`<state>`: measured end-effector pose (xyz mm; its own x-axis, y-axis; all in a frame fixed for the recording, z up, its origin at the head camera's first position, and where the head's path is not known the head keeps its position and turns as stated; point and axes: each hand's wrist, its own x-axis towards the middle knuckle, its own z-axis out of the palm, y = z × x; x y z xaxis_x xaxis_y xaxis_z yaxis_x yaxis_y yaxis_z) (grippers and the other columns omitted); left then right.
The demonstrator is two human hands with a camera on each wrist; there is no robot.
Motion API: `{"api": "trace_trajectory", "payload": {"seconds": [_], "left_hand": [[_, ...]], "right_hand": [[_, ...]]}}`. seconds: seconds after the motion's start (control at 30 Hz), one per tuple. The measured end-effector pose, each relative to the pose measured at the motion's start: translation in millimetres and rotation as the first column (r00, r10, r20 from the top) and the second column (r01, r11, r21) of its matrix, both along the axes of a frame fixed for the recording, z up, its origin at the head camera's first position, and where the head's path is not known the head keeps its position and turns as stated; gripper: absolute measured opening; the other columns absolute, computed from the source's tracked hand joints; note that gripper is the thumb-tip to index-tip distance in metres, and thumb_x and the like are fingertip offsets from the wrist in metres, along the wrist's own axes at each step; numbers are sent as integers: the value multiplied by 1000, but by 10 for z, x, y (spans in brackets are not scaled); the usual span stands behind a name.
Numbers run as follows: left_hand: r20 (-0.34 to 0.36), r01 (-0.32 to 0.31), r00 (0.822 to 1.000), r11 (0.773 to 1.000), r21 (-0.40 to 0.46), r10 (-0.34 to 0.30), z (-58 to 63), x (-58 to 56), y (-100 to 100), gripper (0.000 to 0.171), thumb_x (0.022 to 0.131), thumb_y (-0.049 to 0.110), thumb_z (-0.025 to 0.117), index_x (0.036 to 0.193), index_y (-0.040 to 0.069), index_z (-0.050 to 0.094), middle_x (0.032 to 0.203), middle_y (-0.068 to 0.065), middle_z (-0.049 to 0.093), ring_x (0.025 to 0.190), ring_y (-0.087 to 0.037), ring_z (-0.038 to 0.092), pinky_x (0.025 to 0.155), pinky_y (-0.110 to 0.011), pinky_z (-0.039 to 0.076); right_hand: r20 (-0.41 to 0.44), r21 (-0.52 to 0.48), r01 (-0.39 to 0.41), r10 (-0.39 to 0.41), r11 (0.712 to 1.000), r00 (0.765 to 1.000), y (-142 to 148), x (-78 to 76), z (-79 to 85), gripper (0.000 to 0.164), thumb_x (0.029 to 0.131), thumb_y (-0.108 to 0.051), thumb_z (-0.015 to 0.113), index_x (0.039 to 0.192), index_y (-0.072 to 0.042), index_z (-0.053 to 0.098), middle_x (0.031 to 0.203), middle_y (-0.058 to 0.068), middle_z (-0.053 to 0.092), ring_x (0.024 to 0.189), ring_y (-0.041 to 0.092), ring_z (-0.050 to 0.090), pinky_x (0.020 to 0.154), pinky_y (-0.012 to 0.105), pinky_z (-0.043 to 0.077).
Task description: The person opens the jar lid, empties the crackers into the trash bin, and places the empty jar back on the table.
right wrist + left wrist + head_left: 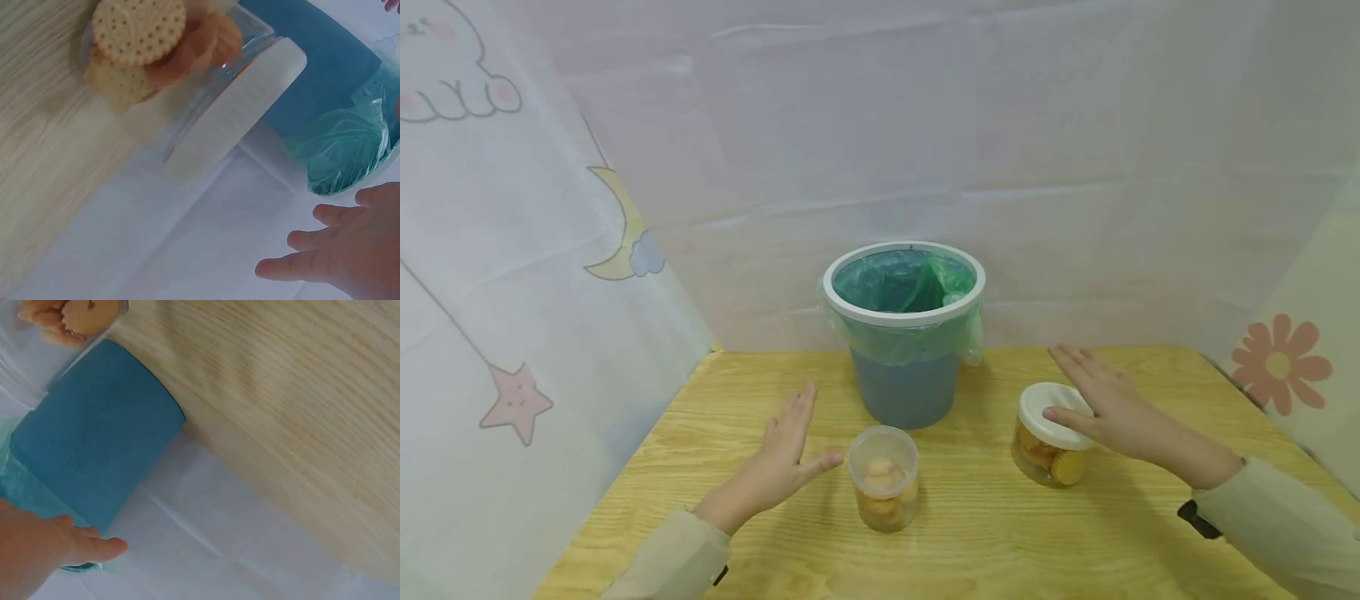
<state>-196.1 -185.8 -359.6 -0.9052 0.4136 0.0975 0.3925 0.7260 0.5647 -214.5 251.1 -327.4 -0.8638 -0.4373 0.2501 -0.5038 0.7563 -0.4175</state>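
In the head view my left hand [778, 462] has its fingers extended beside an uncapped clear plastic jar [883, 508], its thumb pointing at the rim. Orange-brown cookies [90, 314] lie inside that jar. My right hand [1108, 408] is spread out, overlapping the white lid [1051, 408] of a second clear jar [1033, 471] in the head view. Round embossed biscuits [139, 30] show through this jar's wall in the right wrist view. Neither hand grips anything. Both jars stand upright on the wooden table [970, 533].
A blue bin [906, 392] with a white rim ring stands behind the jars, lined with a green plastic bag [891, 342]. Pale printed cloth [1037, 167] hangs behind the table and at both sides.
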Motion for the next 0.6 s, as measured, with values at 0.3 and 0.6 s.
{"api": "trace_trajectory", "payload": {"seconds": [0.3,0.6], "left_hand": [[71,70,995,995,68,-75,-93,67,70,110,86,45,69,153,-2,-4,158,-24,-7,144,-43,-7,109,-65,2],[151,64,984,983,172,-91,-120,107,100,116,82,31,78,153,0,-9,157,-25,-11,143,-45,-7,108,-67,9]], "right_hand": [[27,-153,-50,55,987,998,-168,82,-92,84,95,-28,65,156,-5,11,155,30,13,139,55,9,100,75,15],[-28,-233,-67,62,970,998,-367,149,-173,76,95,-19,65,151,4,20,150,33,23,133,58,21,95,76,24]]}}
